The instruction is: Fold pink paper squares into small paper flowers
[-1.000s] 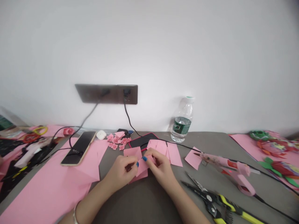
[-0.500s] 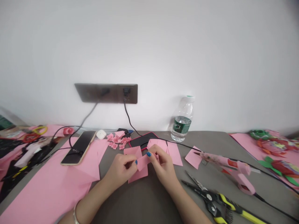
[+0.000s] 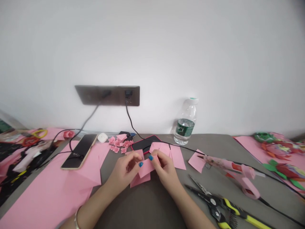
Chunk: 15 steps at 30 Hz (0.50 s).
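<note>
Between my two hands is a small piece of pink paper [image 3: 146, 167], held above the table. My left hand [image 3: 127, 167] pinches its left side, thumb against curled fingers. On the other side, my right hand [image 3: 164, 167] grips the paper's right edge between thumb and fingers. Beneath it lies another pink paper square [image 3: 140, 180], partly covered. More cut pink squares [image 3: 178, 157] rest just beyond my right hand, near a dark phone with a red rim [image 3: 150, 143]. A cluster of small folded pink paper flowers [image 3: 118, 143] sits behind my left hand.
A pink glue gun [image 3: 234, 170] lies on the right, its tip over a pink square. Black-and-yellow pliers [image 3: 214, 202] lie nearer. A water bottle [image 3: 186, 122] stands by the wall. Left are a phone [image 3: 79, 152] and large pink sheets [image 3: 54, 194]. A cable [image 3: 171, 144] crosses the table.
The paper between my hands has turned to show a broader flat face. My left fingers have shifted slightly and loosened in their curl; my right hand barely moved.
</note>
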{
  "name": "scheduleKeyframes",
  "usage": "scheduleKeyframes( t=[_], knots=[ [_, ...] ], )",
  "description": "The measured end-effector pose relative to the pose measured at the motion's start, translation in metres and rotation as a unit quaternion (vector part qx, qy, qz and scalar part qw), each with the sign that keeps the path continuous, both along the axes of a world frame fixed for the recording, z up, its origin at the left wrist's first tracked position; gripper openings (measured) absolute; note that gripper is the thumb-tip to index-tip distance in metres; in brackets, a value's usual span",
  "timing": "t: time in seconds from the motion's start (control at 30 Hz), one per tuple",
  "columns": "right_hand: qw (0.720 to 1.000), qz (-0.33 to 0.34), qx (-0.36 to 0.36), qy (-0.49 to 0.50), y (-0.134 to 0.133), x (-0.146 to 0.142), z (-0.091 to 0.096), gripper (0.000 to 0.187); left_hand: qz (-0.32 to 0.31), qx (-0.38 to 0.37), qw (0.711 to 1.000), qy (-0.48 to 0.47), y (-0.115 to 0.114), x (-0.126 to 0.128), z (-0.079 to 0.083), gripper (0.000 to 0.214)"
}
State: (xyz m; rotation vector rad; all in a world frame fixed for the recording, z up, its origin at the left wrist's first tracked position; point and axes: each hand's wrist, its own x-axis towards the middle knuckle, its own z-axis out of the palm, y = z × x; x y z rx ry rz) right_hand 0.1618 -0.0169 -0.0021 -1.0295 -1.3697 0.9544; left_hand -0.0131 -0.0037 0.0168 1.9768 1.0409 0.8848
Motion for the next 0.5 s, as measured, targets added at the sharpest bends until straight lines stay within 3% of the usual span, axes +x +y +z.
scheduleKeyframes(
  t=[0.1, 0.3, 0.4, 0.5],
  knots=[
    [1.0, 0.018, -0.009, -0.001, -0.002, -0.001, -0.001, 0.035, -0.009, 0.003, 1.0, 0.018, -0.001, 0.001, -0.001, 0.019],
    [0.997, 0.075, -0.034, 0.0, 0.0, 0.002, -0.005, 0.027, 0.038, -0.005, 0.999, -0.029, 0.003, -0.001, -0.004, 0.026],
    [0.997, 0.062, -0.04, 0.005, 0.002, 0.001, -0.009, 0.028, 0.037, -0.03, 0.998, -0.043, 0.004, -0.001, -0.006, 0.016],
    [0.998, 0.042, -0.048, 0.005, 0.002, 0.001, -0.011, 0.028, 0.038, -0.005, 0.998, -0.042, 0.003, 0.0, -0.008, 0.023]
  ],
)
